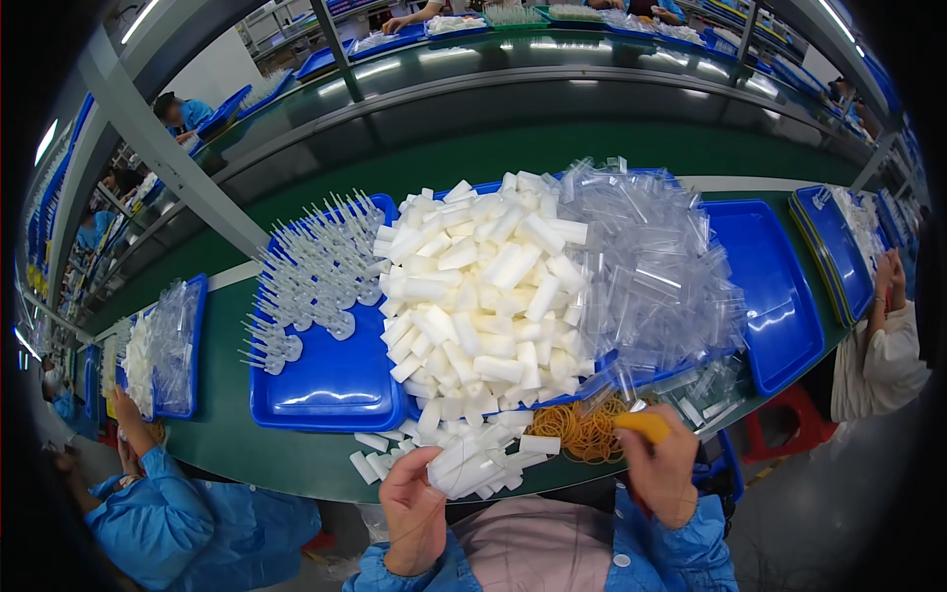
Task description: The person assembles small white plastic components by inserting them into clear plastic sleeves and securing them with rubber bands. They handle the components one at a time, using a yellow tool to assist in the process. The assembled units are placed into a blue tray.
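Note:
My left hand is closed at the table's near edge on a bunch of clear plastic tubes, which look partly filled with white. To the right, my right hand has an orange-yellow finger cover on one finger. Its thumb and that finger are bent together; whether anything is between them I cannot make out. Just left of that hand lies a heap of tan rubber bands. Beyond both hands rise a big pile of white foam cylinders and, right of it, a pile of clear tubes.
On the left, a blue tray bears rows of clear pieces with thin stems. Another blue tray stands on the right. Co-workers sit on both sides, one in a blue sleeve. A grey metal post rises at the left.

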`<control>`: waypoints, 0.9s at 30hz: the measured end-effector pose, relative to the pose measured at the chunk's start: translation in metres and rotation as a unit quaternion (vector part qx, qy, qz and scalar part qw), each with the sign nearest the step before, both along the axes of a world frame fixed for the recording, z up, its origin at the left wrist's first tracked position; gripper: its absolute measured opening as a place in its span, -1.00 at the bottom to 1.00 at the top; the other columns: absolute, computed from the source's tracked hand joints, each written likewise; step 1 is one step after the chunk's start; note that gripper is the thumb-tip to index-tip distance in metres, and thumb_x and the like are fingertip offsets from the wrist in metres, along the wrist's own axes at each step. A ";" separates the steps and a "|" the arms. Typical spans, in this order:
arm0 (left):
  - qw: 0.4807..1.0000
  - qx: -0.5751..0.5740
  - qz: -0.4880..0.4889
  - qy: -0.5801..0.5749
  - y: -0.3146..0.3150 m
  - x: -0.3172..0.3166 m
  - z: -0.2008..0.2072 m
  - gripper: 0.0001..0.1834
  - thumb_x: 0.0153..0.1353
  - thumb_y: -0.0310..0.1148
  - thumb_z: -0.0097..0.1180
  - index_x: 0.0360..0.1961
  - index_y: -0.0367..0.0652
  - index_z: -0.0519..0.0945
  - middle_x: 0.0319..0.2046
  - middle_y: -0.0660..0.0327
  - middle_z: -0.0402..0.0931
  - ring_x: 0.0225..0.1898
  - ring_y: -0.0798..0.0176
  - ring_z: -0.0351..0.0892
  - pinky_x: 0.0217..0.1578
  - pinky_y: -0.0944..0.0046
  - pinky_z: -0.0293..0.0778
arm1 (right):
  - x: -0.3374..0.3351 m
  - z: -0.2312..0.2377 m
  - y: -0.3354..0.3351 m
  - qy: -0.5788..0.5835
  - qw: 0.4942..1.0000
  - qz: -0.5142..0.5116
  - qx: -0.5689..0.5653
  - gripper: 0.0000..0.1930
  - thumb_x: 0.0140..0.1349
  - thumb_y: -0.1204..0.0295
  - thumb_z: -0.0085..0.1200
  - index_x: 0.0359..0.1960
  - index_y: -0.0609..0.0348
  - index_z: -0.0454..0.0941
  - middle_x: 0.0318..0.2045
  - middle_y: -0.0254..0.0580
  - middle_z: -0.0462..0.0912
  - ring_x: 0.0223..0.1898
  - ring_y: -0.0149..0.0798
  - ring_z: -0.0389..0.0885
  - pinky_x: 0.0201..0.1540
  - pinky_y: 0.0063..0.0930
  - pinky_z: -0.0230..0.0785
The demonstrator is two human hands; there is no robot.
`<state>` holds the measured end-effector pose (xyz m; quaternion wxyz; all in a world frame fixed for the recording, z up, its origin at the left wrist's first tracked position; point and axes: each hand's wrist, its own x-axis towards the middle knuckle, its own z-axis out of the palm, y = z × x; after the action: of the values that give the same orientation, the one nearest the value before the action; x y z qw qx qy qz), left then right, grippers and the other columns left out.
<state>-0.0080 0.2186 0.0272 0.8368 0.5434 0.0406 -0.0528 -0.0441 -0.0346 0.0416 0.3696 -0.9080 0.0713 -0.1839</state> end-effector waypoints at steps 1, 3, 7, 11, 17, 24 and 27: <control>1.000 0.002 0.003 0.004 0.000 0.000 0.001 -0.54 0.07 -0.37 0.15 -0.02 -0.36 0.39 -0.16 0.04 0.49 -0.18 0.14 0.56 -0.28 0.17 0.55 | -0.004 0.000 -0.011 -0.014 1.000 -0.012 -0.015 -0.81 0.05 0.60 0.10 -0.26 0.22 0.57 -0.36 -0.13 0.53 -0.50 -0.11 0.55 -0.47 -0.42 0.38; 1.000 0.001 0.002 0.000 -0.003 0.002 0.002 -0.54 0.07 -0.35 0.15 -0.02 -0.35 0.39 -0.15 0.04 0.49 -0.18 0.14 0.55 -0.29 0.17 0.55 | -0.010 -0.003 -0.023 -0.044 0.998 -0.041 -0.035 -0.80 0.03 0.65 0.08 -0.27 0.26 0.56 -0.34 -0.11 0.53 -0.48 -0.12 0.56 -0.47 -0.45 0.37; 1.000 -0.006 -0.009 -0.010 -0.007 0.001 0.004 -0.51 0.09 -0.31 0.16 0.00 -0.34 0.37 -0.15 0.05 0.49 -0.19 0.15 0.55 -0.30 0.17 0.54 | -0.014 -0.006 -0.021 0.009 0.995 -0.102 0.008 -0.76 -0.03 0.57 0.17 -0.26 0.26 0.56 -0.36 -0.13 0.51 -0.46 -0.11 0.56 -0.46 -0.46 0.35; 0.999 -0.003 -0.022 -0.022 -0.004 0.000 -0.001 -0.48 0.11 -0.25 0.17 0.02 -0.33 0.36 -0.13 0.05 0.49 -0.18 0.16 0.55 -0.30 0.18 0.54 | -0.012 -0.016 -0.020 0.015 0.991 -0.117 -0.060 -0.65 -0.16 0.39 0.33 -0.28 0.21 0.57 -0.40 -0.15 0.48 -0.49 -0.11 0.52 -0.47 -0.37 0.33; 0.997 -0.070 -0.020 0.016 -0.003 -0.002 0.007 -0.54 0.03 -0.52 0.16 0.00 -0.39 0.41 -0.09 0.03 0.49 -0.03 0.18 0.48 0.08 0.17 0.33 | -0.008 -0.020 -0.018 0.035 0.991 -0.114 -0.066 -0.68 -0.16 0.39 0.34 -0.34 0.20 0.55 -0.44 -0.21 0.43 -0.55 -0.19 0.47 -0.52 -0.39 0.29; 0.999 -0.004 -0.025 -0.026 -0.003 -0.001 0.000 -0.44 0.11 -0.17 0.20 0.01 -0.34 0.36 -0.14 0.06 0.49 -0.19 0.19 0.57 -0.31 0.22 0.57 | -0.019 -0.017 -0.027 0.007 0.982 -0.087 0.170 -0.76 -0.07 0.54 0.25 -0.34 0.25 0.49 -0.36 -0.32 0.45 -0.53 -0.46 0.43 -0.48 -0.56 0.31; 0.999 -0.010 -0.031 -0.016 -0.005 -0.001 0.002 -0.49 0.08 -0.25 0.20 -0.02 -0.35 0.39 -0.15 0.05 0.49 -0.20 0.19 0.56 -0.28 0.20 0.55 | -0.021 -0.018 -0.033 -0.054 0.955 -0.066 0.283 -0.73 -0.03 0.60 0.19 -0.24 0.27 0.46 -0.29 -0.24 0.48 -0.40 -0.43 0.48 -0.30 -0.59 0.37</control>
<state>-0.0088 0.2133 0.0293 0.8406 0.5370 0.0100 -0.0710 -0.0649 -0.0673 0.0234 0.6022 -0.7479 0.1600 -0.2289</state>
